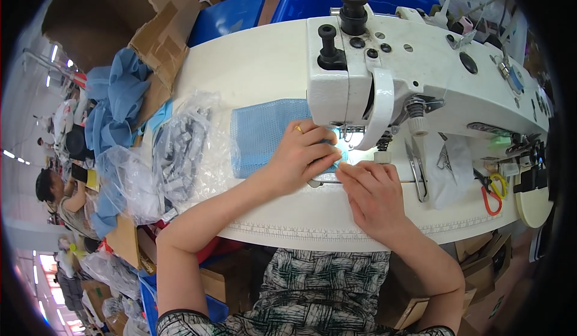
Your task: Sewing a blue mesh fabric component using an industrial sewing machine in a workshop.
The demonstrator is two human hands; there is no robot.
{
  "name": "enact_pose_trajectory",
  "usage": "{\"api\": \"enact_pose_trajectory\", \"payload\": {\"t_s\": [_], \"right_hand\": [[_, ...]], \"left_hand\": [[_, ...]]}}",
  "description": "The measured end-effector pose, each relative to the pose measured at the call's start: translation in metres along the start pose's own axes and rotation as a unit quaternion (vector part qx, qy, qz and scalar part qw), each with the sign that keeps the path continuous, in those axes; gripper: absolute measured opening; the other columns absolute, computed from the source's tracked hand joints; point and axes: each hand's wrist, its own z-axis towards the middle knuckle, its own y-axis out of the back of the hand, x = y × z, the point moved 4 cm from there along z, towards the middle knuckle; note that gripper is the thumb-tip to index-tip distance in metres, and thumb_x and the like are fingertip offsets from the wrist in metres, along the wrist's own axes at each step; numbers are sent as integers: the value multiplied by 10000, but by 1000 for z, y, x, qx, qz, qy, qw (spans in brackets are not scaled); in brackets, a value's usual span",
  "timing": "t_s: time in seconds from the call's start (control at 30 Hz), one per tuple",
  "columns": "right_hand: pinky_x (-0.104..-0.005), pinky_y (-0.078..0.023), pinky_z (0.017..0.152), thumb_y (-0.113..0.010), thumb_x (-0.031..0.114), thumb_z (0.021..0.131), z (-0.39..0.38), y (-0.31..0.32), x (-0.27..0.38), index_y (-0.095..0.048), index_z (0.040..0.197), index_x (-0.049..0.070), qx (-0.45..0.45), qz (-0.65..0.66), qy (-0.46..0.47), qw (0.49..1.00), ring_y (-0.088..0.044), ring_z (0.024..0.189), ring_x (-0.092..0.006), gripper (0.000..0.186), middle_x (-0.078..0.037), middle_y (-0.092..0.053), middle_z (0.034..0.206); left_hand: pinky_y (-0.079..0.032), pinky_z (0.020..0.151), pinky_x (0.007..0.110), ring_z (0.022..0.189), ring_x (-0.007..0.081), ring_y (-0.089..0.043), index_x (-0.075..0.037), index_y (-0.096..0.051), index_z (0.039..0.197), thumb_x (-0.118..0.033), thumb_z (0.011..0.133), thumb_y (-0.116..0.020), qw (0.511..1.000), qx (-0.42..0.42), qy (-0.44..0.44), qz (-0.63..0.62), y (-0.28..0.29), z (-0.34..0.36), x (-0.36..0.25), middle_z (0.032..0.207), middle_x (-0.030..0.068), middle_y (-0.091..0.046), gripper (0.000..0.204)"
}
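A white sewing machine stands over the table, its lamp lighting the needle area. Under and left of its head lies a piece of blue mesh fabric. My left hand rests on the fabric's right part, fingers bent and pressed together at its edge by the needle. Close by on the right, my right hand has thumb and fingertips pinched at a small light-blue edge of the fabric, just in front of the presser foot. The fingertips of both hands nearly meet. Glare hides the exact stitching spot.
A clear plastic bag of small grey pieces lies left of the fabric. Tweezers, red-handled scissors and yellow-handled snips lie to the right. A blue bin stands behind; blue cloth hangs from a carton. Someone sits far left.
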Motion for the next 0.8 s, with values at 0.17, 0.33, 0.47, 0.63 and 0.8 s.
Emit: {"api": "enact_pose_trajectory", "payload": {"t_s": [0.17, 0.33, 0.47, 0.63, 0.8], "right_hand": [[-414, -446, 936, -678, 37, 788, -2, -2, -1, -711, 1219, 51, -2, 9, -6, 1000, -621, 1096, -249, 432, -29, -681, 1313], [-416, -441, 909, -675, 32, 791, -3, -2, -2, -709, 1218, 60, 7, 2, -16, 1000, -623, 1093, -258, 429, -31, -675, 1340], [-455, -433, 961, -685, 45, 822, -1, -6, -5, -698, 1208, 46, 16, 8, -38, 999, -601, 1058, -309, 385, -42, -669, 1347], [-460, -431, 964, -668, 38, 824, 6, -3, -5, -686, 1222, 57, 18, 8, -39, 999, -584, 1045, -357, 399, -54, -654, 1386], [-451, -432, 941, -668, 40, 830, 7, -4, -10, -692, 1178, 67, 2, 20, -44, 999, -575, 1023, -325, 350, -77, -666, 1365]], "left_hand": [[-402, 984, 403, 1098, 230, -605, -97, -773, 942, -212, 915, -737, 1000, -1, -4, -10, 3, 0, 1, 1112, 28, -691, 123], [-403, 992, 409, 1120, 241, -608, -88, -774, 934, -204, 910, -744, 999, 18, 18, -26, 3, 3, 5, 1116, 34, -695, 122], [-411, 974, 412, 1081, 243, -622, -87, -776, 923, -192, 900, -751, 995, 15, 54, -84, -2, 5, 20, 1078, 35, -702, 110], [-421, 958, 429, 984, 254, -638, -74, -780, 924, -162, 878, -766, 986, 42, 81, -137, 2, 16, 33, 996, 43, -713, 100], [-412, 973, 437, 1030, 275, -627, -71, -787, 945, -164, 880, -774, 985, 46, 107, -128, -1, 19, 34, 993, 52, -703, 114]]}}
